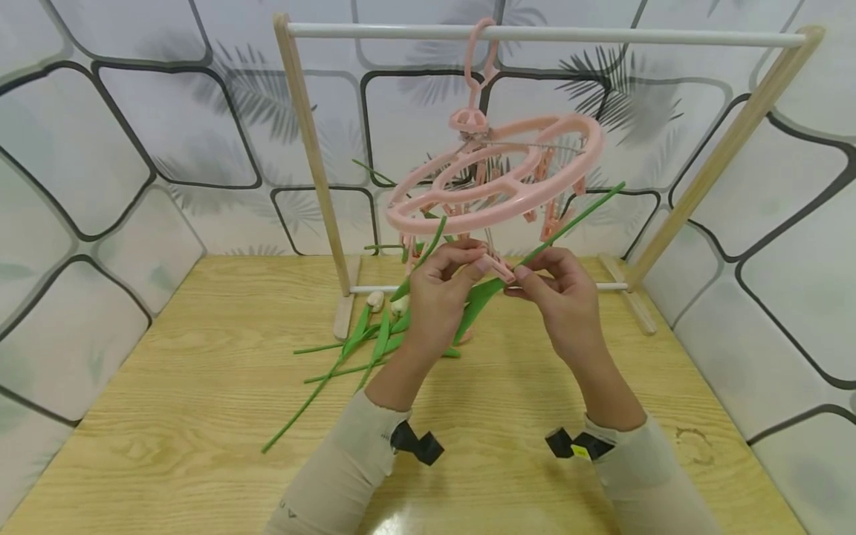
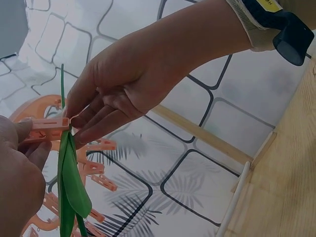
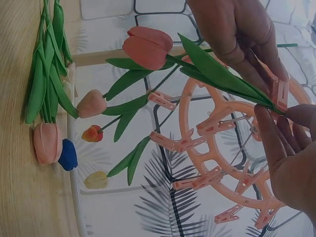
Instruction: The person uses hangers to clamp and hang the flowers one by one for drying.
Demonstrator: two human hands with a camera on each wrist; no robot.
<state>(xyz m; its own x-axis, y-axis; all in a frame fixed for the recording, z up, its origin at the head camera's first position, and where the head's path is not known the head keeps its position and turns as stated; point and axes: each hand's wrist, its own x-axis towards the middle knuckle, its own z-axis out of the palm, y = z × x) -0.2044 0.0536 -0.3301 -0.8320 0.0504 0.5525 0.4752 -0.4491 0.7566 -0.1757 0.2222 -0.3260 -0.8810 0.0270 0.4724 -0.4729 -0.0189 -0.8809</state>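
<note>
Pinched in my left hand [image 1: 435, 301] is a pink clothespin [image 1: 500, 269] hanging below the round pink clip hanger [image 1: 468, 221]. My right hand [image 1: 568, 312] pinches the stem of a pinkish-red tulip [image 3: 148, 48] right at the clothespin's tip. The tulip's green stem [image 1: 585, 214] slants up to the right, its leaves [image 1: 478, 303] and bloom below. In the left wrist view, the clothespin's jaw end meets the stem just above the leaves; whether it grips the stem I cannot tell. Other tulips hang bloom-down from the hanger: light pink [image 3: 91, 103], red-orange [image 3: 92, 133] and yellow [image 3: 96, 180].
A wooden rack with a white top bar [image 1: 635, 35] carries the hanger, which tilts. Several tulips lie on the wooden table [image 1: 200, 371] left of my hands, including a pink one [image 3: 48, 143] and a blue one [image 3: 67, 154]. Patterned panels [image 1: 789, 223] stand around the table.
</note>
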